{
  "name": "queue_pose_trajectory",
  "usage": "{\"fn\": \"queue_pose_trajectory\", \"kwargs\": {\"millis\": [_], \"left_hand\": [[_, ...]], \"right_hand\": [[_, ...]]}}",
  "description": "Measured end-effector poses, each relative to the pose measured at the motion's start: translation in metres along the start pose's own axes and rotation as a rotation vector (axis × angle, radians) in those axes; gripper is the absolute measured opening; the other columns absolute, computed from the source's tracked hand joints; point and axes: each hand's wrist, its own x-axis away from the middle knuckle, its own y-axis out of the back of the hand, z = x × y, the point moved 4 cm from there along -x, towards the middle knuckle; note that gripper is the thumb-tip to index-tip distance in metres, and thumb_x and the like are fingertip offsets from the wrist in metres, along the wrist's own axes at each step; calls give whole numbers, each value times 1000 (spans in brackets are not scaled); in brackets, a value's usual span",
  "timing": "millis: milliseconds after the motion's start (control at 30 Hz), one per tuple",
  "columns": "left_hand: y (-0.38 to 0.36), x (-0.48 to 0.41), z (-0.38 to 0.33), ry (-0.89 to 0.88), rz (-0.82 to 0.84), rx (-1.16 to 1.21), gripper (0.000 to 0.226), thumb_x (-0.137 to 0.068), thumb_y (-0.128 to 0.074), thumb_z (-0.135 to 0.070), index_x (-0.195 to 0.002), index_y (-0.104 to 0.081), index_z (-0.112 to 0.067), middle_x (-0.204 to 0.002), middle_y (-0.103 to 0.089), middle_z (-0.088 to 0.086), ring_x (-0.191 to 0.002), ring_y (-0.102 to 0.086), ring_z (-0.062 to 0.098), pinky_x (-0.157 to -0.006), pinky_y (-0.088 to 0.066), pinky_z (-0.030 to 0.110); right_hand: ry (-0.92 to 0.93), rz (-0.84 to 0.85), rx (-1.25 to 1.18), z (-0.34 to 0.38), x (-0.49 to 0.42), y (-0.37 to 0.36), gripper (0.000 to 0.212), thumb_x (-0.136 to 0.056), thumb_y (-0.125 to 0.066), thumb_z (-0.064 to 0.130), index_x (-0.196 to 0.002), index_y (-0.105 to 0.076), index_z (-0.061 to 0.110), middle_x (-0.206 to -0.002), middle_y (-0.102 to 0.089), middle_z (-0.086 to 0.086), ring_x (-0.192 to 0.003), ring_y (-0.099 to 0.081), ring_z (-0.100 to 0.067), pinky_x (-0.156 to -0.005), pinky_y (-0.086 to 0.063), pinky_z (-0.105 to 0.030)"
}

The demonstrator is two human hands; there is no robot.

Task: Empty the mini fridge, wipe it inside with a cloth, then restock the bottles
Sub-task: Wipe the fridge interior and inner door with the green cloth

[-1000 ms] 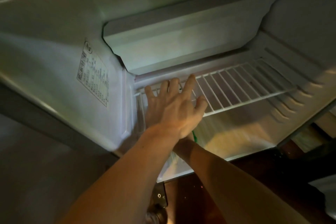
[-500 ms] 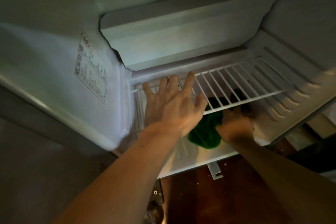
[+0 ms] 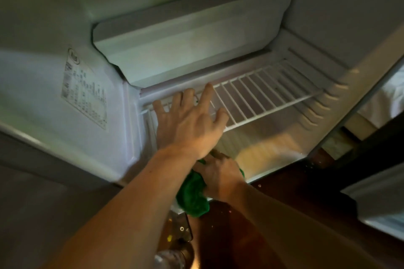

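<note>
The white mini fridge (image 3: 109,137) stands open with no bottles inside. My left hand (image 3: 188,122) lies flat with spread fingers on the left end of the white wire shelf (image 3: 266,98). Below it, my right hand (image 3: 220,174) grips a green cloth (image 3: 192,196) at the front edge of the fridge floor (image 3: 269,155). Part of the cloth hangs over the fridge's front lip. My left wrist hides the fingers of my right hand. The top of a clear bottle (image 3: 170,257) shows at the bottom of the view.
A closed freezer compartment flap (image 3: 185,37) sits above the shelf. A label (image 3: 84,89) is stuck on the left inner wall. Dark brown wooden floor (image 3: 273,203) lies in front of the fridge. The fridge door (image 3: 384,203) stands at the right.
My right hand has drawn the green cloth from the right part of the fridge floor back to the front left, under my left wrist. My left hand stays on the shelf.
</note>
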Motion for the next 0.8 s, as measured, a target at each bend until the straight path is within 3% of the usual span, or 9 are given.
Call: {"fn": "queue_pose_trajectory", "kwargs": {"millis": [100,200,267,367,433,567,667,733,800], "left_hand": [[0,0,4,-7,-23,3,68,-88,-12,-62,-151,-10,-37,-146,-37,1,-136,-32,23,-106,-22,61],[1,-1,2,-4,-26,6,69,-87,-12,-62,-151,-9,-37,-146,-37,2,-136,-32,23,-106,-21,62],[0,0,0,-2,-17,12,68,-89,-15,-60,-152,-8,-37,-147,-36,2,-136,-31,24,-107,-19,63],[-2,-2,-1,-4,-17,25,67,-89,-16,-59,-152,-8,-35,-148,-34,3,-137,-29,24,-107,-17,65],[-4,-2,0,-7,-24,32,68,-88,-15,-58,-152,-9,-35,-148,-34,3,-137,-29,25,-106,-17,65],[-5,-2,-1,-11,-42,11,68,-87,-13,-58,-151,-11,-35,-147,-36,3,-137,-29,25,-105,-17,66],[-3,-3,0,-13,-36,8,67,-88,-14,-57,-152,-10,-36,-147,-37,3,-136,-30,24,-107,-17,64],[-3,-1,-1,-25,-43,0,67,-89,-14,-57,-152,-8,-36,-147,-37,2,-135,-31,23,-107,-19,62],[-2,-2,1,-21,-35,5,66,-89,-16,-57,-152,-9,-36,-145,-37,1,-133,-33,23,-106,-21,59]], "right_hand": [[24,-31,89,-52,22,-12,66,-62,-70,60,-122,-53,40,-124,-62,-3,-94,-66,-31,-66,-59,-38],[-67,-155,153,-106,26,-3,55,-72,-69,47,-124,-60,30,-124,-63,-13,-86,-68,-36,-66,-56,-37],[-284,-139,203,-137,14,6,63,-70,-72,34,-131,-57,26,-130,-57,-20,-75,-66,-41,-62,-54,-39],[-540,-210,180,-146,-17,11,59,-74,-58,28,-131,-56,12,-128,-54,-30,-97,-60,-51,-82,-51,-55],[-685,-173,122,-128,-37,10,47,-87,-54,38,-128,-52,17,-126,-57,-19,-110,-57,-41,-91,-48,-48],[-480,-114,6,-49,-66,-6,39,-96,-43,39,-130,-48,23,-124,-61,-10,-113,-57,-32,-96,-41,-47],[-381,-91,-45,6,-64,-14,36,-90,-45,38,-123,-51,25,-122,-60,-4,-118,-51,-28,-97,-34,-44],[-241,81,-80,18,-40,-15,43,-88,-54,32,-129,-49,22,-132,-52,-8,-125,-44,-32,-100,-38,-44],[37,49,-45,9,-10,-6,54,-81,-60,37,-133,-46,30,-139,-46,-9,-119,-49,-36,-93,-48,-44]]}}
